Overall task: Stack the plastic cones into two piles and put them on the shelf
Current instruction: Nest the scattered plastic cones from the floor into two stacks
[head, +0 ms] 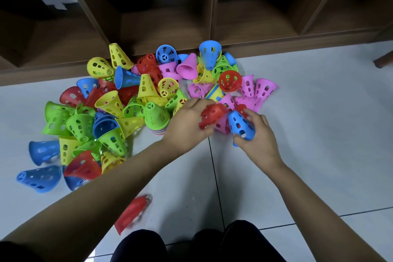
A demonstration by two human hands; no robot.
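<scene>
Step in hand: nesting cones, early in the job. My left hand held a red perforated plastic cone, fingers curled round its wall. My right hand gripped a blue perforated plastic cone, thumb and fingers wrapped round it, narrow end pointing away from me. The two cones were just beside each other, maybe touching; motion blur, could not tell if one had started into the other. Both were held just over the near right edge of the loose heap of coloured plastic cones, which lay on the white tiled floor right against the dark wooden shelf. Most cones were unstacked and lying every which way. A green cone sat upright on a short stack of mixed-colour rims just left of my left hand, so I judged one pile begun. A blurred stray red cone lay apart near my knees. Nothing sat in the shelf bays I could see. Next move, as I judged it: line up the two cones on one axis, wide mouth over narrow tip, slide one onto the other, then set the pair on a pile. Risk: tilted cones would jam or topple the pile.
</scene>
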